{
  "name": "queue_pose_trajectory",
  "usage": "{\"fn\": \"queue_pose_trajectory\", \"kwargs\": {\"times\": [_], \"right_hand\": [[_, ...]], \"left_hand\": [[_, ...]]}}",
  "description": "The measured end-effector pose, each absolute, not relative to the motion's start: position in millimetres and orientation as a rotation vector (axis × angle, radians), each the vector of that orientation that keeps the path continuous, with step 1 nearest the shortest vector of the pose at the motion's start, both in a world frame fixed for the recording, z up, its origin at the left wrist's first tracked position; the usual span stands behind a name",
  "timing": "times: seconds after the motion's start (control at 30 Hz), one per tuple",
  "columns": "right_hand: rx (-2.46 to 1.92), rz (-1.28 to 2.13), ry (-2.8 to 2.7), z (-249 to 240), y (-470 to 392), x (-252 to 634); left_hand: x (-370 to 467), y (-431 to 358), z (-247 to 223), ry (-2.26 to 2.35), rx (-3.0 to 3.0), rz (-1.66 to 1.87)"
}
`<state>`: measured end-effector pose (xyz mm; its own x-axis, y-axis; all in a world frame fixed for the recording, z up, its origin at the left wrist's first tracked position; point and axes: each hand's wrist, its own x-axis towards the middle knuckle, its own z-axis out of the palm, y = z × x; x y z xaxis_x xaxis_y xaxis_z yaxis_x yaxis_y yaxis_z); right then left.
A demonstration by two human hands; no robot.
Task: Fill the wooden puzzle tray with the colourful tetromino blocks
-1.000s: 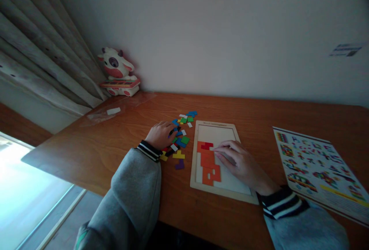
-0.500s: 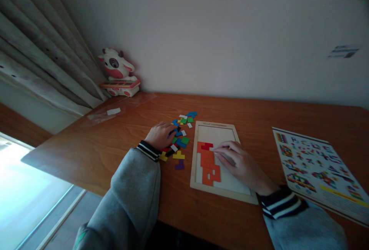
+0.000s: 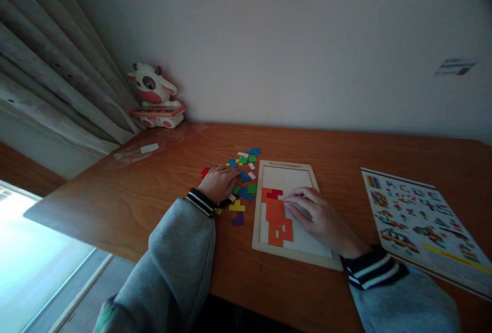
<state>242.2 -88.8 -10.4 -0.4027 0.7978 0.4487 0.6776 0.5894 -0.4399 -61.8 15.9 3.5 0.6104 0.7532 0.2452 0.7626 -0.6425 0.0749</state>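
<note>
Puzzle tray (image 3: 258,210) near desk edge, orange pieces (image 3: 277,217) seated. Right hand (image 3: 317,215) fingertips pressed together on a white piece; a slip could dislodge neighbours. Left hand (image 3: 221,182) curled over loose pieces (image 3: 242,189); may scatter.

The left hand (image 3: 220,183) covered part of the loose coloured pieces (image 3: 243,179), so those beneath it could not be made out. The right hand (image 3: 315,215) hid a stretch of the puzzle board (image 3: 286,169) under its palm. To the right of that hand, the pattern sheet (image 3: 418,220) ran off the frame's edge, its figures too small to read.
</note>
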Motion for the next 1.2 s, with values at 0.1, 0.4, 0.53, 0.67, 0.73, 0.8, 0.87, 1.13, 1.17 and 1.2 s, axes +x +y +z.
{"fn": "queue_pose_trajectory", "kwargs": {"times": [0.1,0.4,0.53,0.67,0.73,0.8,0.87,1.13,1.17,1.2], "right_hand": [[-1.169,0.240,-2.180,-10.3,-89.0,241.7],[-1.171,0.240,-2.181,-10.2,-88.7,242.1],[-1.158,0.240,-2.170,-8.6,-88.9,241.3],[-1.163,0.240,-2.174,-7.3,-89.2,240.7],[-1.165,0.246,-2.181,-7.8,-89.0,240.9],[-1.164,0.252,-2.185,-8.8,-88.7,241.2],[-1.159,0.256,-2.186,-9.7,-88.5,241.4],[-1.156,0.247,-2.178,-8.7,-89.4,240.6],[-1.155,0.245,-2.178,-8.7,-89.5,240.6],[-1.155,0.243,-2.177,-8.9,-89.5,240.7]], "left_hand": [[-63.6,17.8,2.0,-1.378,-2.714,-0.393],[-58.9,15.2,4.1,-1.412,-2.843,-0.555],[-59.4,17.0,3.4,-1.254,-2.950,-0.588],[-60.4,20.8,2.1,-1.220,-2.926,-0.570],[-61.4,21.7,2.5,-1.217,-2.925,-0.561],[-62.4,21.4,4.2,-1.210,-2.950,-0.567],[-63.1,20.1,6.4,-1.225,-2.948,-0.581],[-61.3,20.4,3.1,-1.198,-2.876,-0.550],[-60.5,20.6,1.7,-1.141,-2.890,-0.578],[-59.7,20.5,0.8,-1.095,-2.903,-0.602]]}}
